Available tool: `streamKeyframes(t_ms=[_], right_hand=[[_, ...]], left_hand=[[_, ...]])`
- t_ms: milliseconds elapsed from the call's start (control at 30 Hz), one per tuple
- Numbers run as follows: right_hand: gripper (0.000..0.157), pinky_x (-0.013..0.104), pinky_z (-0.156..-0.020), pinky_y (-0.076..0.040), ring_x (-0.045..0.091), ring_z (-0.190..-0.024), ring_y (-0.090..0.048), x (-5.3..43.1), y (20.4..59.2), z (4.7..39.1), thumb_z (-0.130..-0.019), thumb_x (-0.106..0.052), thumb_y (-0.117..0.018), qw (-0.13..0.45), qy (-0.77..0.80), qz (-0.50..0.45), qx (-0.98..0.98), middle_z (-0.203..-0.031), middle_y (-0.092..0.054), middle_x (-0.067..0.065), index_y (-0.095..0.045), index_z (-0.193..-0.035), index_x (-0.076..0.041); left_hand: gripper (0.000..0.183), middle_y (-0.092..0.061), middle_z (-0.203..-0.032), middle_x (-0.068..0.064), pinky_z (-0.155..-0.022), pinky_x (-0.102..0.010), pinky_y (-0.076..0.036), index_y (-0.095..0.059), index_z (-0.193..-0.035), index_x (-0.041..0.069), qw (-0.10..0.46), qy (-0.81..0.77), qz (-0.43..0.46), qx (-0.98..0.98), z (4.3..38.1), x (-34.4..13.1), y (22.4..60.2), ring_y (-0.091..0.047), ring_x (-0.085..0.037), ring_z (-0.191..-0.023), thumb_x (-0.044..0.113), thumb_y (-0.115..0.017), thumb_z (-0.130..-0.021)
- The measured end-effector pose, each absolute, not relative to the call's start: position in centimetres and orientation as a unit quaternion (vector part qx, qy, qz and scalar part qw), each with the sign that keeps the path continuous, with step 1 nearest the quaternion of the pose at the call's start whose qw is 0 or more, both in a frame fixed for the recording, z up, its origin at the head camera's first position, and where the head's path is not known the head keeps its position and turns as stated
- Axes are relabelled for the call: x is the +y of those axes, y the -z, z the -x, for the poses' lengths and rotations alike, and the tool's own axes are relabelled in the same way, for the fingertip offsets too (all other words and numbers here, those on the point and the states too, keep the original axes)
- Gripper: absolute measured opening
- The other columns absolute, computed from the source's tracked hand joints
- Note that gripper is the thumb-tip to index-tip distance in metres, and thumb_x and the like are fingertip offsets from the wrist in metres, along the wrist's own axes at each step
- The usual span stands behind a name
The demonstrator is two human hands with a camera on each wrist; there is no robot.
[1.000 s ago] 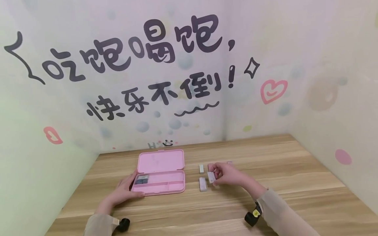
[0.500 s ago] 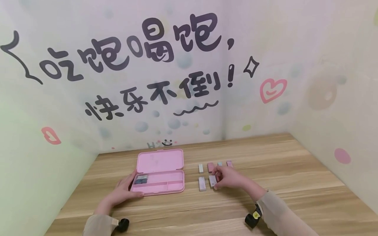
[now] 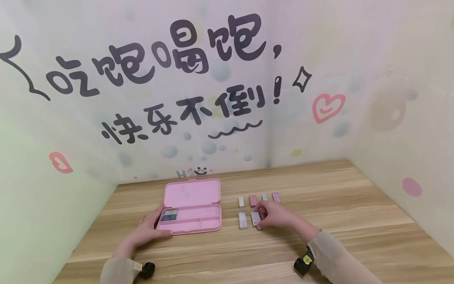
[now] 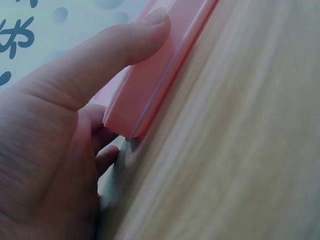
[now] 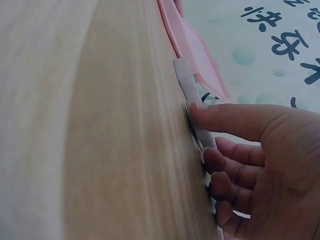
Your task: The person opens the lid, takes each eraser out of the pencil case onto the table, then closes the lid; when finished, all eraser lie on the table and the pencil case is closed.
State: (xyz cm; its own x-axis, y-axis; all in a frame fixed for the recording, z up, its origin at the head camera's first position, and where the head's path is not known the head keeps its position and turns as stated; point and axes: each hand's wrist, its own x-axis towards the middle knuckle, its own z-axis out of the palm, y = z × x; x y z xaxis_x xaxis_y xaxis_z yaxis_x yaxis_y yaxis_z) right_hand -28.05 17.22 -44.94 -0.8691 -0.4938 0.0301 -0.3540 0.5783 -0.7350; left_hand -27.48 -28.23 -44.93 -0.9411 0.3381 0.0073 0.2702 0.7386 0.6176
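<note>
A pink pencil case [image 3: 186, 226] lies with its lid up on the table, left of centre. My left hand [image 3: 144, 232] holds its left end, the thumb [image 4: 145, 37] on the front wall and the fingers behind. Inside, the back left compartment holds small dark and pale blocks [image 3: 170, 215]. My right hand [image 3: 276, 215] pinches a pale eraser [image 3: 255, 219] between thumb and fingers, at the table surface. Left of it lies another pale eraser [image 3: 242, 221]. Behind these, a row holds a white eraser [image 3: 241, 202], a pink one [image 3: 252, 200], a light blue one [image 3: 264, 197] and a purple one [image 3: 276, 197].
The wood-grain table [image 3: 227, 256] meets a printed wall [image 3: 227, 157] at the back, with further walls at left and right. Black wrist cameras sit on both of my forearms, close above the table.
My right hand has set the pale eraser down slightly right of where it was, in line with its neighbour. The light blue eraser has come into sight. The left hand keeps its place.
</note>
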Motion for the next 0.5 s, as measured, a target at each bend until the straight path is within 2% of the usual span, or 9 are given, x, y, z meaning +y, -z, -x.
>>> streamKeyframes(t_ms=[500], right_hand=[[0.039,0.024,-0.056,-0.038,0.011,-0.063,-0.046,17.15,44.68,27.79,-0.071,-0.011,-0.085,0.097,0.382,0.23,0.89,-0.069,-0.051,-0.002,-0.058,-0.099,-0.007]], left_hand=[[0.111,-0.016,-0.155,-0.03,-0.107,-0.067,-0.002,-0.012,-0.154,-0.002,0.07,-0.318,-0.156,0.933,27.37,-28.25,44.7,-0.013,-0.052,-0.139,0.041,-0.078,-0.076]])
